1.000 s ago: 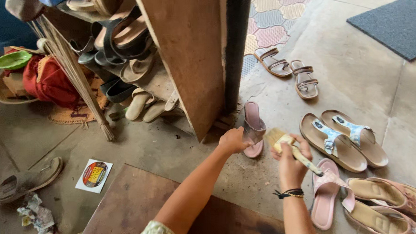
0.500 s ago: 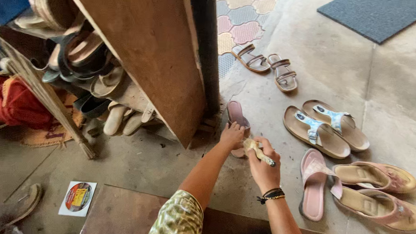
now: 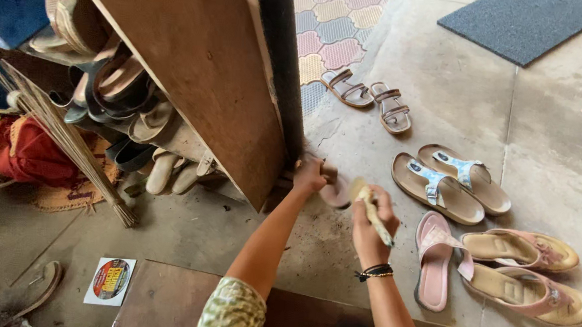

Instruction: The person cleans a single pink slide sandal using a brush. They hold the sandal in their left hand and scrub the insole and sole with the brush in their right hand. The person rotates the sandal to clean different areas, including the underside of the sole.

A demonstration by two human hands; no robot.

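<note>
Your left hand (image 3: 310,176) pinches the pink open-toe sandal (image 3: 335,191) tilted beside the brown wooden rack panel (image 3: 203,74), right hand (image 3: 366,229) fisted round the pale bristle brush (image 3: 371,209); that light pinch could slip under brushing, dropping it.

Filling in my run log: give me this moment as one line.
left hand: holds pink sandal | right hand: holds brush, bristles at sandal | place: concrete floor beside wooden shoe rack | nearby: matching pink sandal
</note>
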